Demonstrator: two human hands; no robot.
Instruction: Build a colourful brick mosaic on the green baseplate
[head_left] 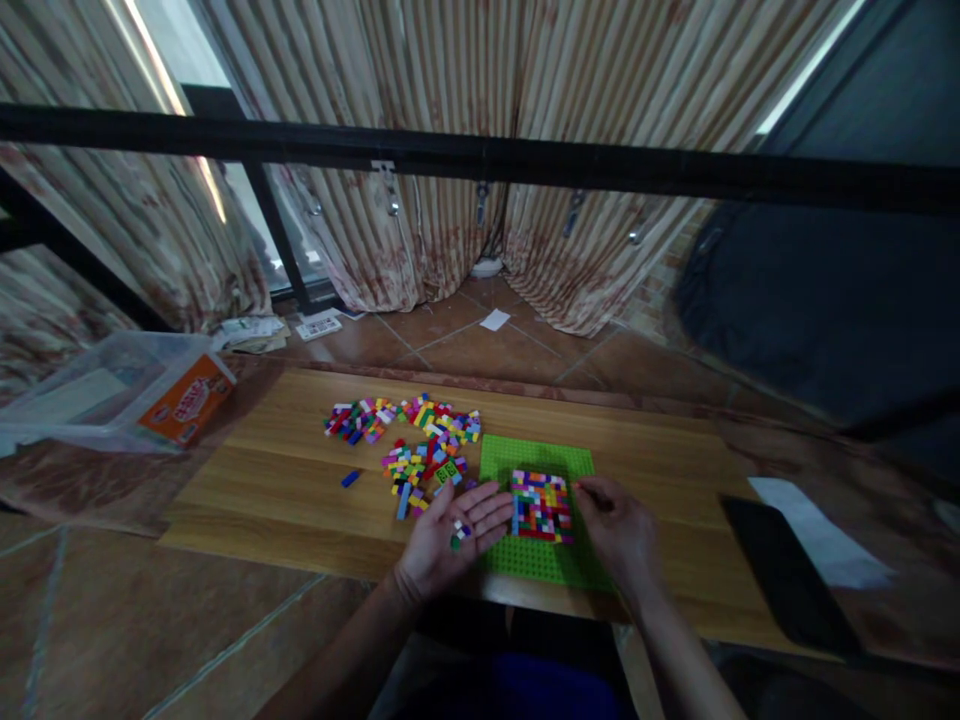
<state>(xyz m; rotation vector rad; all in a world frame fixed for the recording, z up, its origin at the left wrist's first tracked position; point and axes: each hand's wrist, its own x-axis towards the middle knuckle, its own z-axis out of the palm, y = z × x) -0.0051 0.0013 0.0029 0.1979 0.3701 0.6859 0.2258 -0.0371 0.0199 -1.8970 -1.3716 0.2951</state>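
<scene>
A green baseplate [534, 458] lies on the wooden board [300, 470], with a square patch of many-coloured small bricks [541, 505] built on it. My left hand [450, 535] lies palm up at the plate's left edge, fingers spread, with a few small bricks [459, 534] resting in the palm. My right hand [619, 525] rests on the plate's right side, its fingers curled at the upper right corner of the brick patch; I cannot see what they pinch. A heap of loose coloured bricks [420, 440] lies left of the plate.
A single blue brick [350, 478] lies apart on the board. A clear plastic box [112, 390] with an orange label stands at the left. A dark flat object [787, 575] and white paper [821, 535] lie at the right. Curtains and a black rail are behind.
</scene>
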